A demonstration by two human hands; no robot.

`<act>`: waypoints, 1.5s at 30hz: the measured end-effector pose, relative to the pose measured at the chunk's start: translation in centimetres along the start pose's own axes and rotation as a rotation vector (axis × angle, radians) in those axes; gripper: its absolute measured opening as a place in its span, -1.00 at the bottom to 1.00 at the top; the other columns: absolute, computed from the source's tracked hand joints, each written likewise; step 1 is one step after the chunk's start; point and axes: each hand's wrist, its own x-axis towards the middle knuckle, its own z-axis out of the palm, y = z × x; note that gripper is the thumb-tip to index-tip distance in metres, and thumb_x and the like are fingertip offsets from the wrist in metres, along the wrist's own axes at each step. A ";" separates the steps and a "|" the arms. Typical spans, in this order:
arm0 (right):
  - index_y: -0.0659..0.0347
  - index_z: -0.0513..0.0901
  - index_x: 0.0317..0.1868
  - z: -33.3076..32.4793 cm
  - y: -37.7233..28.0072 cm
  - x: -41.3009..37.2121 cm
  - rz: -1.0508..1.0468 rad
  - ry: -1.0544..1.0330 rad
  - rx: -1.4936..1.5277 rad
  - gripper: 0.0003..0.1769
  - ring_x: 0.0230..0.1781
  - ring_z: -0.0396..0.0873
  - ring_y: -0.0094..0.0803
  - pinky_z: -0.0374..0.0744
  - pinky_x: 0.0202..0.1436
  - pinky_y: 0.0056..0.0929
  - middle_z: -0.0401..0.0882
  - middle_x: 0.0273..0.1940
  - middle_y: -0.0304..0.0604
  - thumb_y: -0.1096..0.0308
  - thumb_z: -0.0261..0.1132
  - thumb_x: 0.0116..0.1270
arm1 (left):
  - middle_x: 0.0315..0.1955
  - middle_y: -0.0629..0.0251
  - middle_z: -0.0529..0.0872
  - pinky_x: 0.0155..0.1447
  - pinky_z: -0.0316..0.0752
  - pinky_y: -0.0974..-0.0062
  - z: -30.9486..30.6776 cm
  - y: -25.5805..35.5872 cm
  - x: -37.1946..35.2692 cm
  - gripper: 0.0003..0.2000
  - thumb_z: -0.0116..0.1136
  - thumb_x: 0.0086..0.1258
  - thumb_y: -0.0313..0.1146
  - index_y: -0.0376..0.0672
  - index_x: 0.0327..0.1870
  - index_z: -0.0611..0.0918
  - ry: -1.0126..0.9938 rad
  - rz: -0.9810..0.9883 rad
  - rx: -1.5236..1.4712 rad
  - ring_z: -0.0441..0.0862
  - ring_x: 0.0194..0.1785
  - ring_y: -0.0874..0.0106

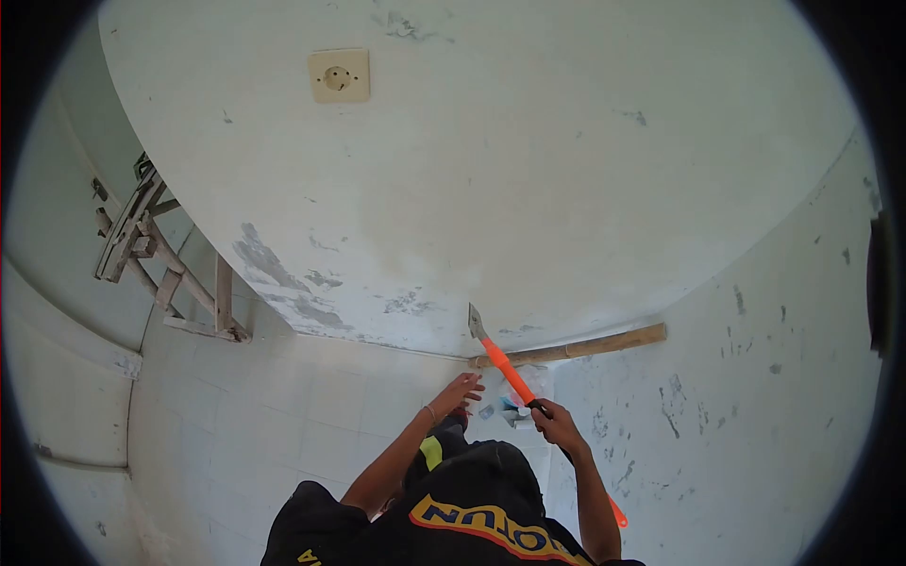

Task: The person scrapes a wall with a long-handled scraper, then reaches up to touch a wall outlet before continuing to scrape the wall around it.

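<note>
My right hand (561,424) is wrapped round the black grip of a long-handled scraper (510,374). Its orange shaft points up and to the left, and its metal blade is right at the lower part of the white wall (528,189). Grey patches of bared surface mark the wall low down, left of the blade. My left hand (461,391) holds nothing; its fingers are apart, in front of my body and a little below the blade.
A bamboo pole (604,346) lies along the wall's foot. Behind my hands, a small whitish item (517,415) is on the tiled floor (255,415). A wooden trestle (170,255) stands at left; a power socket (339,76) is higher up. The right-hand wall (717,396) has grey spots.
</note>
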 end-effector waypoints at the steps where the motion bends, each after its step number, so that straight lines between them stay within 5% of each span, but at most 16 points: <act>1: 0.18 0.54 0.14 -2.1 -1.8 0.5 0.016 -0.012 -0.023 -0.60 -0.62 0.33 -0.69 0.33 -0.57 -0.63 0.46 -0.52 -0.35 0.18 0.21 0.39 | 0.08 0.19 0.60 0.00 0.48 0.43 2.2 2.7 2.0 -0.38 -0.14 0.43 0.26 -0.09 0.25 0.34 -0.063 0.009 -0.103 0.62 -0.02 0.43; 7: 0.24 0.45 0.25 -11.2 -7.1 4.4 0.098 -0.146 -0.005 -0.57 -0.65 0.30 -0.69 0.29 -0.61 -0.67 0.46 -0.48 -0.34 0.35 0.11 0.40 | -0.09 0.14 0.66 0.05 0.52 0.30 9.7 10.1 11.6 -0.40 -0.17 0.42 0.29 -0.07 0.15 0.39 -0.023 0.035 -0.492 0.65 -0.05 0.34; 10: 0.25 0.34 0.34 -14.1 -9.1 5.6 0.147 -0.272 0.033 -0.51 -0.67 0.39 -0.63 0.42 -0.58 -0.63 0.50 -0.41 -0.28 0.41 0.08 0.41 | -0.32 0.19 0.65 -0.19 0.65 0.34 11.8 11.7 13.6 -0.44 -0.15 0.41 0.29 -0.11 -0.05 0.40 0.155 0.122 -0.531 0.68 -0.26 0.37; 23: 0.34 0.42 0.23 -19.7 -10.5 11.8 0.054 -0.479 0.119 -0.55 -0.76 0.38 -0.59 0.36 -0.71 -0.61 0.51 -0.48 -0.25 0.35 0.16 0.38 | -0.31 0.40 0.58 -0.22 0.53 0.52 13.8 15.5 16.9 -0.40 -0.33 0.41 0.37 -0.04 0.02 0.37 0.440 0.262 -0.503 0.58 -0.24 0.55; 37: 0.41 0.47 0.10 -20.9 -10.9 13.5 -0.015 -0.573 0.165 -0.64 -0.77 0.36 -0.60 0.33 -0.71 -0.63 0.49 -0.47 -0.25 0.33 0.15 0.40 | -0.44 0.34 0.54 -0.28 0.47 0.57 15.4 16.1 19.5 -0.48 -0.30 0.50 0.23 -0.12 -0.08 0.38 0.675 0.585 -0.571 0.51 -0.38 0.57; 45: 0.41 0.38 0.23 -21.7 -9.7 16.1 -0.002 -0.618 0.154 -0.53 -0.79 0.36 -0.56 0.35 -0.72 -0.59 0.51 -0.44 -0.20 0.28 0.13 0.43 | -0.47 0.35 0.49 -0.27 0.46 0.58 15.6 16.1 20.2 -0.51 -0.24 0.52 0.17 -0.15 -0.05 0.37 0.837 0.608 -0.575 0.47 -0.41 0.58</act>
